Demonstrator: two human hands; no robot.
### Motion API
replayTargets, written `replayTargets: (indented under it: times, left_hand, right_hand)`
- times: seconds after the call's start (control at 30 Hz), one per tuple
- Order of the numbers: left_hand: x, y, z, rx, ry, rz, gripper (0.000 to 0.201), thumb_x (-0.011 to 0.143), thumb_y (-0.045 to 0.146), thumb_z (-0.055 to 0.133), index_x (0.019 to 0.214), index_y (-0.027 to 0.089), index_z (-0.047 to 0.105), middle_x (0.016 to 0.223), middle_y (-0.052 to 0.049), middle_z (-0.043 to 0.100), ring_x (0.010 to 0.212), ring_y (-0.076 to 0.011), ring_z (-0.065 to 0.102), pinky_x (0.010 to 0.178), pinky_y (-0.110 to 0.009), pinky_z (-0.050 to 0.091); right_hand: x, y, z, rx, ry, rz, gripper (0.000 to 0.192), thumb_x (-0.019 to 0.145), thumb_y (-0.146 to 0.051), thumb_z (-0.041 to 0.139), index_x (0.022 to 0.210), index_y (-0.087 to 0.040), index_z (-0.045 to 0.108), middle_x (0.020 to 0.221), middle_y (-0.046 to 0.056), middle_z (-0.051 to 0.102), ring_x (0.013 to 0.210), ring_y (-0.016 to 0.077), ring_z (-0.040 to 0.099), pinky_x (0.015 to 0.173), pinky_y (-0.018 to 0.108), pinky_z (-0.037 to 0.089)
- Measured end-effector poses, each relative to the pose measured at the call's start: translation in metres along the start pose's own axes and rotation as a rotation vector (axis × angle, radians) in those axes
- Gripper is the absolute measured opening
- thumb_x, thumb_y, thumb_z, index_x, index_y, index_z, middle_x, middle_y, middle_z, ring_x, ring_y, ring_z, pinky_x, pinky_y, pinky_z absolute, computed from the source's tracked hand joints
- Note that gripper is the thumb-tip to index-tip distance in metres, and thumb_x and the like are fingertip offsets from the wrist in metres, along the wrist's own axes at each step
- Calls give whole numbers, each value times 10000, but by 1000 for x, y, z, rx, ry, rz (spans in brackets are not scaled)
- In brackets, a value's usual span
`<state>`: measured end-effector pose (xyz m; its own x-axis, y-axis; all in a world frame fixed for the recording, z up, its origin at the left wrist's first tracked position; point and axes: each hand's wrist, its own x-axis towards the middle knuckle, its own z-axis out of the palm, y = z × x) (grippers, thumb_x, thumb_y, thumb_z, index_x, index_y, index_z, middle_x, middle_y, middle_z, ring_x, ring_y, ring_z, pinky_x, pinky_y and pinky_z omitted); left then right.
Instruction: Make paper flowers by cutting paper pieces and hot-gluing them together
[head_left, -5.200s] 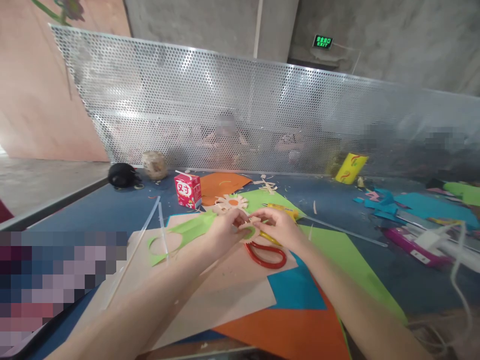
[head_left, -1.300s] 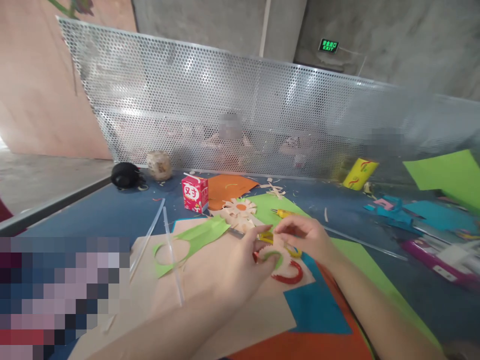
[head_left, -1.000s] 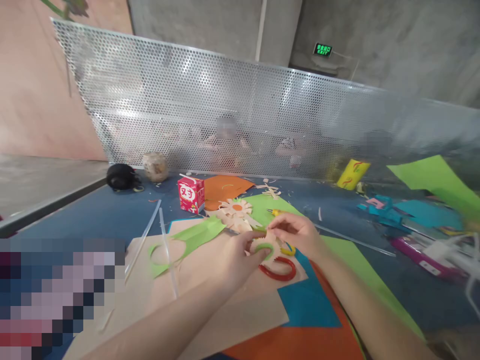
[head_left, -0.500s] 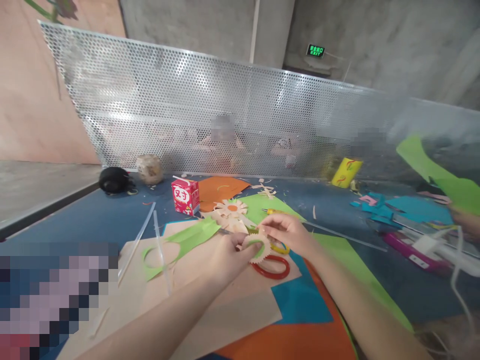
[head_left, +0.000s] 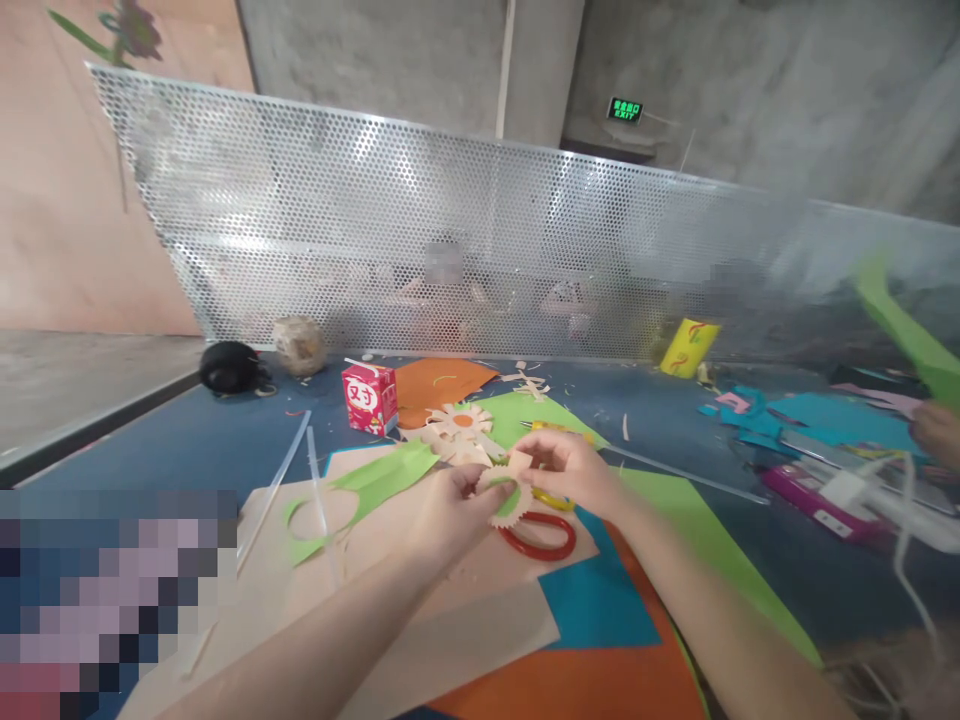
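Both bare forearms reach forward, the left hand (head_left: 450,500) and right hand (head_left: 570,470) meeting with fingertips pinched.

"EXIT" on green wall sign (head_left: 625,109)

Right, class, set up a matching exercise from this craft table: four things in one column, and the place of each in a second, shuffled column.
Things
1. red carton
2. scissors
3. yellow tube
4. toothed paper cutout

Places
A. at the foot of the perforated metal screen, far right
B. held up between the left hand and the right hand
C. standing on the blue table, left of the orange sheet
D. lying on the paper just below the hands

Pairs: 1-C, 2-D, 3-A, 4-B
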<state>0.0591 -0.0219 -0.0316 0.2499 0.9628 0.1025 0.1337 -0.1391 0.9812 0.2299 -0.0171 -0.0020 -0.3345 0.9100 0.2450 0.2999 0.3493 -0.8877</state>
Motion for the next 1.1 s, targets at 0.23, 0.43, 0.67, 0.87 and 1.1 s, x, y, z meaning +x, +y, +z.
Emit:
replayTargets:
  times: [0.23, 0.43, 0.67, 0.87, 1.1]
  left_hand:
    - [5, -4, 2, -33, -9, 3, 330, 629, 449, 614, 695, 126, 610, 569, 3, 540, 554, -140, 495, 511, -230, 359]
    - [3, -1, 0, -55, -26, -19, 339, 623, 458, 616, 687, 125, 610, 573, 0, 553, 556, -144, 510, 509, -228, 364]
    - [2, 1, 1, -30, -22, -53, 329, 602, 447, 635, 664, 124, 614, 564, -1, 557, 547, -143, 510, 496, -227, 356]
    - [1, 2, 2, -118, -35, -29, 345, 617, 435, 632, 748, 115, 622, 587, -8, 571, 580, -155, 536, 526, -241, 386]
    - [2, 2, 3, -149, 35, -26, 310, 599, 409, 647, 736, 133, 613, 581, 7, 568, 572, -146, 536, 529, -238, 392]
  right_hand:
    - [0, -2, 1, -23, 28, -10, 87, 737, -245, 569, 787, -178, 590, 739, 7, 580, 655, 113, 528, 589, 231, 426]
    - [1, 0, 3, 28, 22, 43, 156, 783, -313, 518, 815, -178, 589, 693, 3, 570, 599, 106, 519, 568, 235, 436]
    - [1, 1, 5, -59, 5, 2, 101, 735, -216, 565, 827, -184, 594, 754, 7, 584, 667, 115, 527, 587, 231, 435]
    - [0, -3, 4, 29, 33, 20, 111, 742, -273, 574, 792, -175, 585, 708, 4, 560, 616, 98, 511, 527, 206, 418]
    - [1, 3, 2, -11, 35, -9, 197, 694, -241, 623, 876, -178, 582, 823, 29, 588, 732, 129, 541, 627, 251, 458]
